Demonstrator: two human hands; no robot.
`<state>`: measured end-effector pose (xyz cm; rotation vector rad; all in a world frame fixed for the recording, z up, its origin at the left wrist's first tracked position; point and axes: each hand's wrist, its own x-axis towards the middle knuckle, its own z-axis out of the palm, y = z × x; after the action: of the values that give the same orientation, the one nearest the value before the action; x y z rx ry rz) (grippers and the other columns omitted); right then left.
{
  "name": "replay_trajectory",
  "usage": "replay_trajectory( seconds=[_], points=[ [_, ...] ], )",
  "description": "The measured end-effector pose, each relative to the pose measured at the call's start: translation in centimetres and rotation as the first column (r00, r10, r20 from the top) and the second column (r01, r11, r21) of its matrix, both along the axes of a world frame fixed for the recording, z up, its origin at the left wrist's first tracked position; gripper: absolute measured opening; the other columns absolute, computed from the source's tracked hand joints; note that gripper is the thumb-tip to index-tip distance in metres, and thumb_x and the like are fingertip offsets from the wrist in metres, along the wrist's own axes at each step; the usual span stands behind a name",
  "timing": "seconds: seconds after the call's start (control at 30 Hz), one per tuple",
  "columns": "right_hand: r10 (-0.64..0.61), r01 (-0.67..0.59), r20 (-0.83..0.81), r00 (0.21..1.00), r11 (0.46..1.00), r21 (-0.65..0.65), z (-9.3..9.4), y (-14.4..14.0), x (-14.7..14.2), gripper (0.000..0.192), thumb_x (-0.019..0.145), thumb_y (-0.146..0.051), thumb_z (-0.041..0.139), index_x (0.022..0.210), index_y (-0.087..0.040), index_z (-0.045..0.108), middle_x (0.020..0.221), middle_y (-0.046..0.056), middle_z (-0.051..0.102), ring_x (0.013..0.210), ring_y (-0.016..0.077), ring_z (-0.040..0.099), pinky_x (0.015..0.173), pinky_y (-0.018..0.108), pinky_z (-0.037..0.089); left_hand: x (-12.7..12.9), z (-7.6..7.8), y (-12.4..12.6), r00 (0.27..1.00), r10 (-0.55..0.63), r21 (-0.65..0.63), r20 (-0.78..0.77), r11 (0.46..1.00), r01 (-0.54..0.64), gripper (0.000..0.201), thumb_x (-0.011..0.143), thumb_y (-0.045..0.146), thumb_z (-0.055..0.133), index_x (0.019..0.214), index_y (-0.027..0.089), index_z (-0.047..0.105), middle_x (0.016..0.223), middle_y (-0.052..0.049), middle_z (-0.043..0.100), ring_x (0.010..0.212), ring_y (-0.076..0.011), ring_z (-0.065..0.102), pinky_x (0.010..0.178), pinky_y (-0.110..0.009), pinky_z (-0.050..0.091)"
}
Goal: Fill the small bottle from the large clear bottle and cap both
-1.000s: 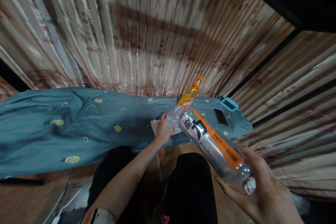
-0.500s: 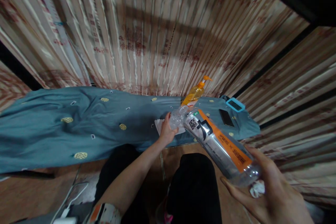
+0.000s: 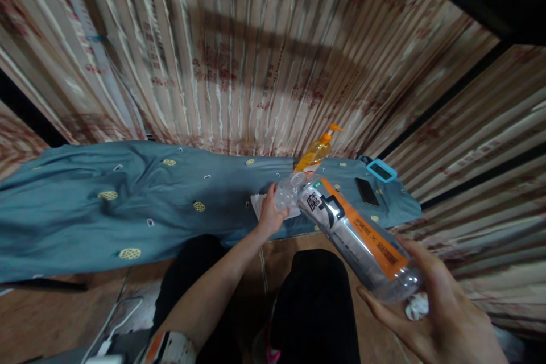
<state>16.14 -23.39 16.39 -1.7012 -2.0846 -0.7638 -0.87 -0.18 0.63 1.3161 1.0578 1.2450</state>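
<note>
Bottle (image 3: 358,236), clear with an orange label, is lying tilted over the lap, right hand (image 3: 430,313) cupping its base while left hand (image 3: 273,213) is gripping its neck, cap hidden.

Left hand (image 3: 273,213) outstretched (right hand (image 3: 439,318) cupped)

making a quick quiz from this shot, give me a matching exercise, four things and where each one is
Things:
1. big bottle
2. pump bottle
3. phone
4. small clear bottle

Places:
A. standing upright at the back of the blue cloth
B. lying flat on the blue cloth, near its right end
C. in the left hand's grip, over the white paper
D. held tilted in the right hand

Pairs: 1-D, 2-A, 3-B, 4-C
</note>
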Motion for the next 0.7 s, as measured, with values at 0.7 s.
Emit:
replay_trajectory(
  seconds=[0.7],
  points=[
    [-0.001, 0.002, -0.017, 1.000, 1.000, 0.006, -0.07, -0.09, -0.09, 0.074, 0.094, -0.052, 0.059, 0.149, -0.008, 0.038, 0.121, 0.020, 0.067, 0.101, 0.0283, 0.073, 0.081, 0.034, 0.063, -0.12, 0.20, -0.06, 0.999, -0.006, -0.006, 0.034, 1.000, 0.006, 0.085, 0.057, 0.003, 0.078, 0.135, 0.026, 0.053, 0.128, -0.006, 0.067, 0.121, -0.0266, 0.062, 0.113, -0.046, 0.047]
  ],
)
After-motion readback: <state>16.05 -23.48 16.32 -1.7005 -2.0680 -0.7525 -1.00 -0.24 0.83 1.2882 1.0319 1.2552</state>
